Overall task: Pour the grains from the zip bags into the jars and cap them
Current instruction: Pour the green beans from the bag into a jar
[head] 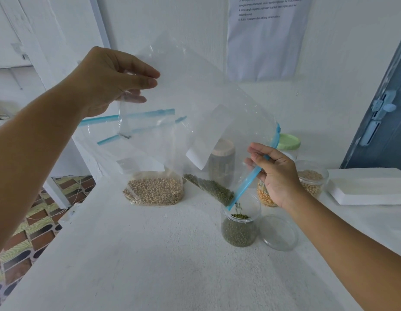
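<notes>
Pinching the upper corner of a clear plastic zip bag (195, 104), the left hand (110, 79) lifts it high, while the right hand (275, 173) grips its blue zip edge (mouth tilted down). Green mung beans (210, 189) slide from the bag into an open clear plastic jar (240, 223) on the white table (150, 254). A clear round lid (279, 233) lies just beside the jar; a second bag of pale beans (154, 189) sits behind.

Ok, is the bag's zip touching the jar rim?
Cannot tell. In the head view the bag's blue zip ends right at the open jar's mouth, overlapping the rim, with green beans falling in; no contact or gap shows plainly.
</notes>
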`<act>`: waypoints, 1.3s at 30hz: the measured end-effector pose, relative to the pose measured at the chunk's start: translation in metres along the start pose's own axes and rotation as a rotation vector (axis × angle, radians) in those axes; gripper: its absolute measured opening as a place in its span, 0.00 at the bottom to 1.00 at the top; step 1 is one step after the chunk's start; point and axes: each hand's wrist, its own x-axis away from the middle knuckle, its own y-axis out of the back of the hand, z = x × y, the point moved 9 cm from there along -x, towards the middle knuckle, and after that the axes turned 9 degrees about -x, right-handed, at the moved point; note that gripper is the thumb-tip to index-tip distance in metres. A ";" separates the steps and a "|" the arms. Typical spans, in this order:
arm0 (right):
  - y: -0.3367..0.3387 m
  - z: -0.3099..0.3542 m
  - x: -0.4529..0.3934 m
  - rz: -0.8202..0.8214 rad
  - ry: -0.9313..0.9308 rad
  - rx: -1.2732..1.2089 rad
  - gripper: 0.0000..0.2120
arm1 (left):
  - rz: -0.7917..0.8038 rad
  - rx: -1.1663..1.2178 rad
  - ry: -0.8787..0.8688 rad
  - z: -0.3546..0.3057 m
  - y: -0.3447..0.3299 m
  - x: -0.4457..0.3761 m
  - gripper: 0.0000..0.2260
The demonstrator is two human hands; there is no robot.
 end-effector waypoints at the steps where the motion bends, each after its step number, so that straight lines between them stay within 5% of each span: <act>1: 0.000 0.000 0.000 -0.002 0.000 -0.002 0.12 | 0.002 -0.002 -0.004 0.000 0.000 0.000 0.07; 17: 0.009 -0.004 0.000 -0.043 0.003 -0.059 0.12 | 0.055 0.008 -0.039 -0.005 -0.010 -0.005 0.10; 24: 0.018 -0.006 0.001 -0.057 -0.001 -0.059 0.11 | 0.439 -0.176 -0.037 0.012 -0.022 0.009 0.31; 32: 0.020 -0.008 0.000 -0.058 -0.008 -0.062 0.11 | 0.169 -0.228 -0.092 0.020 -0.019 0.010 0.22; 36: 0.023 -0.010 0.001 -0.068 -0.016 -0.047 0.11 | 0.352 -0.246 -0.086 0.035 -0.034 0.027 0.32; 39: 0.026 -0.011 0.000 -0.082 -0.015 -0.040 0.11 | 0.359 -0.241 -0.051 0.045 -0.036 0.032 0.29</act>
